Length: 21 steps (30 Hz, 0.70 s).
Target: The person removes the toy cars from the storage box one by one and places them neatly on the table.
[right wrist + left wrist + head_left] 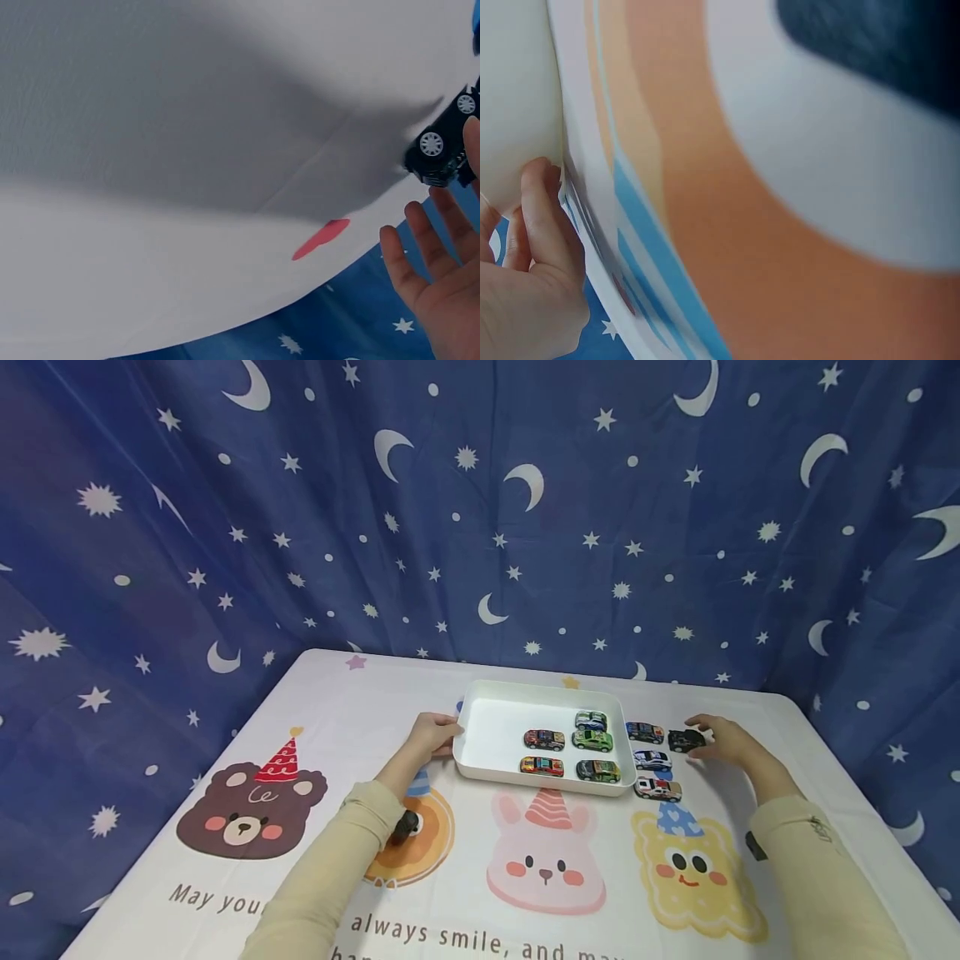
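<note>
A white tray point(487, 727) sits mid-table and holds several toy cars, among them a green one point(592, 741) and a red one point(543, 740). My left hand point(438, 737) grips the tray's left edge; in the left wrist view its fingers point(544, 217) curl against the white wall point(517, 90). Three more cars stand in a column right of the tray: a dark one point(645, 732), a white-blue one point(652, 760) and a white-red one point(657, 788). My right hand point(705, 739) pinches a black toy car point(684, 741) beside them. In the right wrist view the black toy car point(439, 146) shows its wheels, with my other fingers point(420, 240) spread.
The table wears a white cloth printed with a bear point(247, 810), a rabbit point(546, 860) and a yellow biscuit face point(693, 868). A blue star-and-moon curtain point(480, 510) hangs close behind and around the table. The table's right edge point(885, 827) lies near my right arm.
</note>
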Each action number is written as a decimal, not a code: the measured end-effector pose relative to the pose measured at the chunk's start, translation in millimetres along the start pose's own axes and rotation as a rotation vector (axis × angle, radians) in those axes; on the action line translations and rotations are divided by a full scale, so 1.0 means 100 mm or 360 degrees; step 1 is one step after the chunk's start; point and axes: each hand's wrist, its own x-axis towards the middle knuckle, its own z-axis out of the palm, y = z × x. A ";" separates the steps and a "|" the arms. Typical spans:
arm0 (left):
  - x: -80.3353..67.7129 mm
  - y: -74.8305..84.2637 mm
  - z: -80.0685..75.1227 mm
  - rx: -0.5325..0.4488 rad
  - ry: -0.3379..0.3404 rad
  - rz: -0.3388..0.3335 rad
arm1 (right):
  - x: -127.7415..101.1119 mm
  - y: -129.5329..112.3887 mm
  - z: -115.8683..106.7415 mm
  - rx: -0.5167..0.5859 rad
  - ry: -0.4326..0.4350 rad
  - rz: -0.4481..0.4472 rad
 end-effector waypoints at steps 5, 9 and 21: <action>0.03 0.02 -0.04 0.0009 -0.0011 0.0000 | 0.00 -0.13 -0.04 0.0013 0.0065 0.0015; 0.04 0.01 -0.08 0.0019 -0.0011 -0.0010 | 0.03 -0.21 -0.02 0.0038 0.0130 -0.0041; 0.01 0.02 -0.03 0.0015 -0.0043 -0.0011 | -0.05 -0.54 -0.07 0.0033 0.0247 -0.0198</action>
